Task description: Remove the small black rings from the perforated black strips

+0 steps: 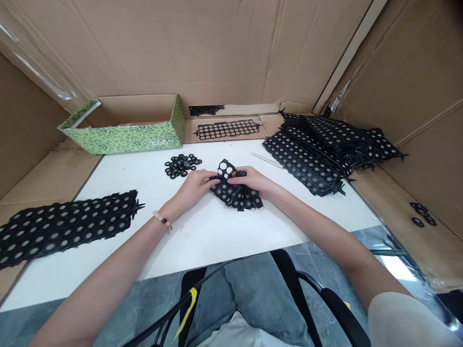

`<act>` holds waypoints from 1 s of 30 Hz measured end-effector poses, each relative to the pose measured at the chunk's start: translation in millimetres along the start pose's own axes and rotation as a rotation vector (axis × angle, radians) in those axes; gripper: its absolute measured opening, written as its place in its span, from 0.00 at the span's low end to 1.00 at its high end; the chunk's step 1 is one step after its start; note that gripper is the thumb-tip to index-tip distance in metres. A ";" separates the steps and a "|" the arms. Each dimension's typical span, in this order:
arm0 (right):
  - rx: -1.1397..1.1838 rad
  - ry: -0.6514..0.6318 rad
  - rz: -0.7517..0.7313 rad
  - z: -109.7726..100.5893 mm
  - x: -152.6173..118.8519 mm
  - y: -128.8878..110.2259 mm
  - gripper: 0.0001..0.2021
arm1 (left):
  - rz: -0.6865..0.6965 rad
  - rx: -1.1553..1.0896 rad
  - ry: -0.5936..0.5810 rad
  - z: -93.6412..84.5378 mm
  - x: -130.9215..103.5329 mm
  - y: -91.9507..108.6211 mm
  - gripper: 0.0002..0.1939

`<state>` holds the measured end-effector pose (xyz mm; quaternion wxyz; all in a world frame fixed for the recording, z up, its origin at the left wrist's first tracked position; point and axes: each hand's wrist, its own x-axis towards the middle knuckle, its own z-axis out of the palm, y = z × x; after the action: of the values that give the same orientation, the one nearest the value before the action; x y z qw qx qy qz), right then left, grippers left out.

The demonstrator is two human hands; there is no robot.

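Observation:
A black perforated sheet (pixel 237 195) is bunched up between both hands above the white table, its upper corner showing open white holes. My left hand (pixel 197 187) pinches its left edge, thumb toward the middle. On the other side my right hand (pixel 249 179) grips the upper right part, its thumb and fingers closed on the folded material. Small black rings (pixel 181 165) lie in a loose pile just beyond my left hand. Whether a loose ring is between the fingers cannot be made out.
A long dotted black sheet (pixel 68 226) lies at the left. Several stacked sheets (pixel 311 149) fill the back right, beside white tweezers (pixel 266 159). A green box (pixel 126 139) stands at the back left; an open-holed sheet (pixel 227 129) lies on cardboard. More rings (pixel 423 214) are far right.

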<state>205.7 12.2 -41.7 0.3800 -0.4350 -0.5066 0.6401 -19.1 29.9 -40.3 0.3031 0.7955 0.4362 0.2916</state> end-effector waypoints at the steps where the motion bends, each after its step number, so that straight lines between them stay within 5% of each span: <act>1: -0.014 0.012 0.011 -0.6 0.8 0.8 0.15 | -0.035 -0.064 0.005 -1.7 0.8 0.1 0.17; 6: 0.029 0.106 0.055 2.6 0.8 -1.4 0.16 | -0.175 -0.233 0.248 -12.3 4.5 -2.9 0.17; 11: 0.020 0.142 0.106 4.0 -4.2 -7.9 0.15 | -0.154 0.271 0.493 -24.4 4.0 -14.4 0.16; 15: 0.063 0.152 0.108 3.2 -4.4 -10.1 0.15 | -0.037 0.422 0.454 -21.7 -0.7 -7.1 0.20; 20: 0.066 0.081 0.025 3.5 -2.8 -8.9 0.16 | 0.120 0.351 0.216 -5.5 -7.1 14.3 0.15; 24: 0.014 -0.014 -0.060 3.4 -2.9 -9.1 0.14 | 0.087 0.150 0.094 1.6 -7.4 21.2 0.14; 30: 0.032 0.021 -0.046 2.2 2.0 -3.7 0.13 | -0.154 -0.213 0.176 -4.3 -0.3 14.1 0.12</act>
<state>203.1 14.0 -38.1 0.4069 -0.4237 -0.5023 0.6345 -15.1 24.5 -27.1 0.3676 0.6945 0.4872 0.3809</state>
